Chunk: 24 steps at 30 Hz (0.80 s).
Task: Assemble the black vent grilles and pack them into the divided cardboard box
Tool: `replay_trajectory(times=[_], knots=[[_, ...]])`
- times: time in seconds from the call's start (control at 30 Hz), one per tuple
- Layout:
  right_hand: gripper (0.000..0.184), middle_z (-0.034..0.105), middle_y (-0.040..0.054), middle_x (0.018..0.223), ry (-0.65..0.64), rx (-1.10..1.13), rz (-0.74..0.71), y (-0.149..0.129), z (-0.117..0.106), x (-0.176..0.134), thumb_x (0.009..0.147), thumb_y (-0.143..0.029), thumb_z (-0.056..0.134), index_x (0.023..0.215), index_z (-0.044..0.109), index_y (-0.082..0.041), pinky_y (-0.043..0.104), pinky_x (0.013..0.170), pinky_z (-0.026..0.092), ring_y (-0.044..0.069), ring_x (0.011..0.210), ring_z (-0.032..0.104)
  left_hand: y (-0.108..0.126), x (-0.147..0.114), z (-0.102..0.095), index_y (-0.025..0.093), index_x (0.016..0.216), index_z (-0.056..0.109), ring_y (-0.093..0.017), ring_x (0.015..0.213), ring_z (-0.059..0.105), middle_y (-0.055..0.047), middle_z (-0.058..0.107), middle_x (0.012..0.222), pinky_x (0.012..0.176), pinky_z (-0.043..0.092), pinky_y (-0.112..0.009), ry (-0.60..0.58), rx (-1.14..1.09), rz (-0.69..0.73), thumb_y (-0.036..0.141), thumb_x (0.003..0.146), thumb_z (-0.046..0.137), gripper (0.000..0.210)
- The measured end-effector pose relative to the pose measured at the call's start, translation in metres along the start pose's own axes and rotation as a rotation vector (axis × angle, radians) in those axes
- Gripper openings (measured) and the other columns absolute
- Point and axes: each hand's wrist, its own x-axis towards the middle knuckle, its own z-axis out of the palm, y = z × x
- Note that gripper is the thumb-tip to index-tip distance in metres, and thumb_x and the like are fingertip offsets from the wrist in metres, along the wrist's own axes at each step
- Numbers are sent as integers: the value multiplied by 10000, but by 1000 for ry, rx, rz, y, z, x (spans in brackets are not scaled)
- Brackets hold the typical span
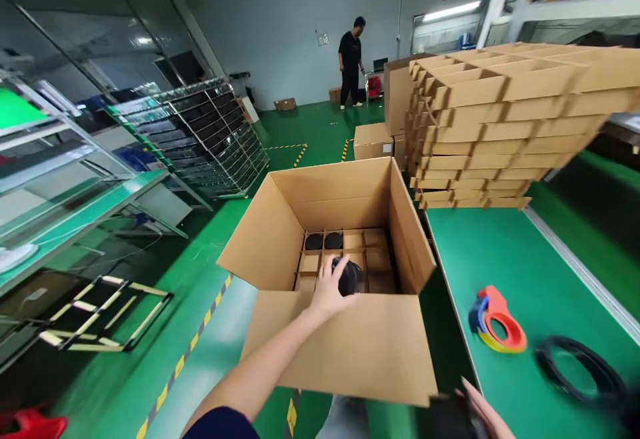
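Observation:
My left hand (331, 289) reaches into an open cardboard box (333, 192), its fingers wrapped round a black round object (350, 279). Cardboard dividers split the inside of the box into square cells. Two dark round items, a left one (314, 241) and a right one (333, 240), sit in cells of the far row. At the bottom right, my right hand (483, 409) is partly cut off by the frame edge. It grips a dark, blurred object (453, 415) whose kind I cannot make out, beside the box's near flap (345, 349).
Right of the box, a green-topped table (465, 245) bears stacked cardboard dividers (480, 119), a red tape dispenser (503, 325) and a coiled black cable (575, 365). A wire rack (210, 132) stands far left. A person (351, 62) stands near the back wall.

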Motion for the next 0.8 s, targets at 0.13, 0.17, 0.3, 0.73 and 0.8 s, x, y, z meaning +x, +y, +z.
replay_trajectory(times=[0.13,0.17,0.3,0.73,0.8], knots=[[1036,385,141,1504,29,-76,-10,-39,52,173,752,-541,623,1592,81,-266,568,1114,389,378,1394,390,-83,117,17,375,1526,284,-397,1474,187,-122,117,1615,1159,306,-558,-92,157,-143,417,667,809,1008],[1050,361,178,1504,103,-153,24,-41,70,226,744,-511,626,1586,86,-192,577,1126,353,400,1388,376,-100,147,30,378,1526,283,-415,1471,186,-138,114,1615,1141,317,-581,-136,193,-140,426,655,821,1025],[1069,315,269,1471,229,-507,303,1,139,409,705,-419,719,1559,171,-87,574,1036,378,480,1251,437,-159,247,95,353,1526,302,-474,1446,211,-203,153,1601,1085,330,-662,-263,220,-120,395,617,851,1063],[1152,269,261,1491,34,-891,298,187,196,582,699,-591,790,1581,190,-157,562,1118,256,463,1336,352,-247,360,238,326,1516,348,-508,1425,243,-242,207,1588,1110,277,-681,-335,194,85,366,625,893,1045],[1034,210,275,1539,51,-896,262,207,203,577,829,-613,657,1582,159,-109,564,1132,254,453,1405,263,-258,356,251,302,1518,351,-488,1449,212,-249,188,1598,1139,245,-667,-303,191,129,410,676,873,996]])
